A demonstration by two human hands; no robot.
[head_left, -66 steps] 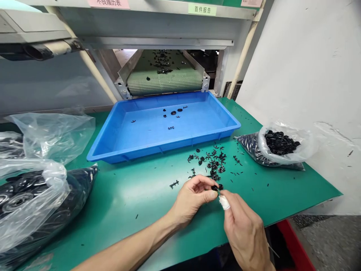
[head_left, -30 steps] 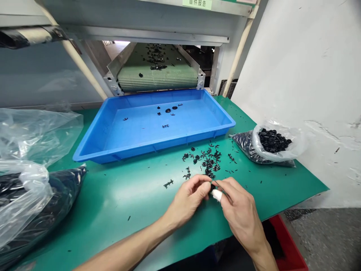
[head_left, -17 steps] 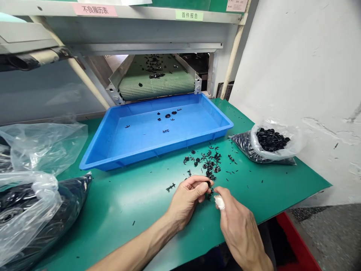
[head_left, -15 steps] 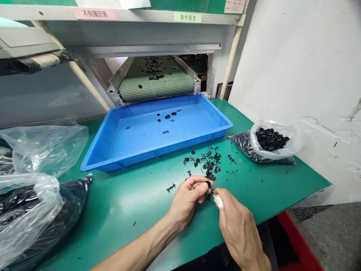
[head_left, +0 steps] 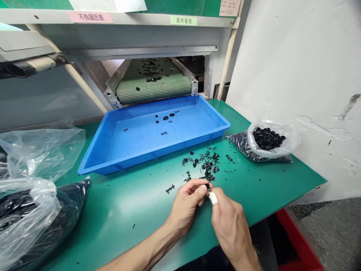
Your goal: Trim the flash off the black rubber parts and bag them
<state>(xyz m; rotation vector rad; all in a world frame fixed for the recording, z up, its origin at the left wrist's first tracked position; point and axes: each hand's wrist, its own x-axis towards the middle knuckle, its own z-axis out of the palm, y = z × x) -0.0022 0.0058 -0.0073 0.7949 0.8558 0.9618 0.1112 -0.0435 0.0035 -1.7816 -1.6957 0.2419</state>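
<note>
My left hand (head_left: 187, 203) is closed, pinching a small black plastic part (head_left: 208, 186) between thumb and fingertips, which partly hide it. Close against it on the right, my right hand (head_left: 232, 222) is closed on a small white-wrapped tool (head_left: 213, 198); its tip meets the black part, but its kind is too small to make out. Just beyond the hands lies a loose pile of small black plastic parts (head_left: 209, 165) on the green table (head_left: 135, 207). A black sprue piece (head_left: 170, 189) rests left of my fingers.
A shallow blue tray (head_left: 113, 165) holding several black parts stands below a green conveyor belt (head_left: 153, 92). An open plastic bag of black parts (head_left: 269, 139) is at right, larger bags (head_left: 42, 218) at left. A red bin (head_left: 299, 241) sits below the table's right edge.
My right hand has moved left, up to the left hand, bringing the white-wrapped tool against the black part. The whole view has shifted slightly.
</note>
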